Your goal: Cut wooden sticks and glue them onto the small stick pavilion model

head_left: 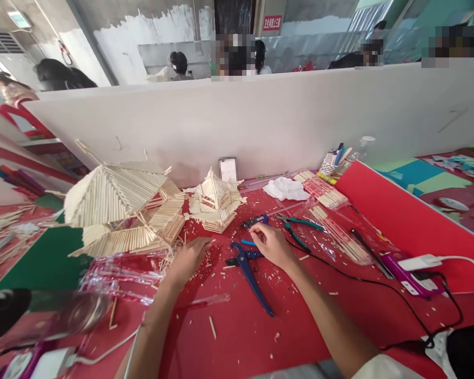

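Note:
My left hand [189, 259] is closed above the red tabletop, thumb and fingers together. A tiny pale tip shows at its fingertips, too small to name. My right hand [274, 245] has its fingers curled together in a pinch; what is in them, if anything, is hidden. Just below and left of it lies a blue-handled cutter [249, 273]. Behind its fingers rests a dark tool with a purple-blue end [255, 221]. A small tiered pavilion of wooden sticks [215, 202] stands beyond both hands. To the left is a larger stick pavilion [116, 205] with a broad sloped roof.
Teal-handled pliers [300, 229] and bagged wooden sticks [337, 234] lie right, near white tissue [286, 188] and a pen cup [329, 166]. A black cable crosses to a purple power strip [411, 276]. Plastic wrappers [118, 279] and a clear bottle [79, 310] are left. A white partition [260, 121] stands behind.

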Tool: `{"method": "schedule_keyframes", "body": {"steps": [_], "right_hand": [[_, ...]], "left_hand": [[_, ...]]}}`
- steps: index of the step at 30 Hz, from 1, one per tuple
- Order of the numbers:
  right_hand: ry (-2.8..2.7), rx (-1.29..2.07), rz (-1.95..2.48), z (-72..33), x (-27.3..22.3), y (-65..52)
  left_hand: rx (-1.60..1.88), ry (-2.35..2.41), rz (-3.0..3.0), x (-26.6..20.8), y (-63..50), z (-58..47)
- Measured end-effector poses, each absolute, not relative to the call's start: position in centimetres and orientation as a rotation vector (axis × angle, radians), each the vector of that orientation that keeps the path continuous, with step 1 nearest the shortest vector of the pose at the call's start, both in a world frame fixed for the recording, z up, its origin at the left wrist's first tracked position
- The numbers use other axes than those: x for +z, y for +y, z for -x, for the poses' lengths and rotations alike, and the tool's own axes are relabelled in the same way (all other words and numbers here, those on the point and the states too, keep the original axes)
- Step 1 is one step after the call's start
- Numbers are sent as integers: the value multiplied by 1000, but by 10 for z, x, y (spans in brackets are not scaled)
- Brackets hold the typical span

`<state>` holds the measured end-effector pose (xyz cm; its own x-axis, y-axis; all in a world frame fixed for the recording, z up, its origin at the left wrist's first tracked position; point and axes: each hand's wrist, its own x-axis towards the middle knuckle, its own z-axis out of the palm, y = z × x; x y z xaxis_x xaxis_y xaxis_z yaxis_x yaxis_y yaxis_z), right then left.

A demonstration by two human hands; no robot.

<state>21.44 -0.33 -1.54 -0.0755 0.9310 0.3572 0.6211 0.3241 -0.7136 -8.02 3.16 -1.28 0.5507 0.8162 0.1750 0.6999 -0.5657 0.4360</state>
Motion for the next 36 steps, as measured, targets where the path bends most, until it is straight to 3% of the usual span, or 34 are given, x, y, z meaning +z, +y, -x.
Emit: {"method": "schedule_keyframes", "body": {"steps": [7,16,36], "right_hand": [[-1805,526,1375,-208,-7,-4],[-1881,509,1364,-197,-4,-4],[-1884,669,1323,-189,-9,-6]], "left_hand": [[174,1408,-2704,-11,26,82],[599,1131,-2944,-11,32,99],[803,1119,-2810,7,18,83]]}}
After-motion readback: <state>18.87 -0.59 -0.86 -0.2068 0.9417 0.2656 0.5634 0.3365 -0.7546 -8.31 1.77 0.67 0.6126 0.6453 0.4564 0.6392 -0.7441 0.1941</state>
